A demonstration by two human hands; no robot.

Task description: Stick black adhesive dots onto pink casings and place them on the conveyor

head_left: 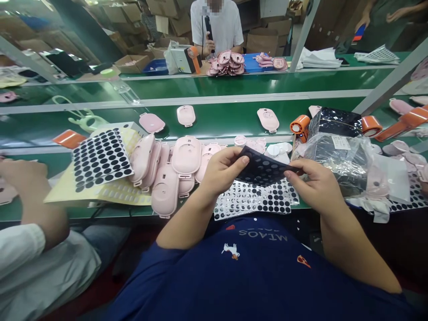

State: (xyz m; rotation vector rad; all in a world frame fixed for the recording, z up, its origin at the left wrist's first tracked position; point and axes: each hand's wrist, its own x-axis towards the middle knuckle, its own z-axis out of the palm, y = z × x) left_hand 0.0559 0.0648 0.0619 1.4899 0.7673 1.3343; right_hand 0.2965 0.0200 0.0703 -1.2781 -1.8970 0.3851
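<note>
Two hands are pinching black dot sticker sheet [264,168]: left hand [222,171] and right hand [316,189] both closed on it, neither letting go. We are holding sheet bowed between grips, long axis running crosswise, sloping slightly down toward right hand, which is taking narrower end. Both hands are hiding sheet's ends; we cannot make out whether any dot is lifting. Below, we are leaning over second sticker sheet [256,203], lying on green bench [217,120] just beside pink plastic housings [185,156].

Pink housings [186,156] left and a plastic bag [337,162] right block passage.
</note>
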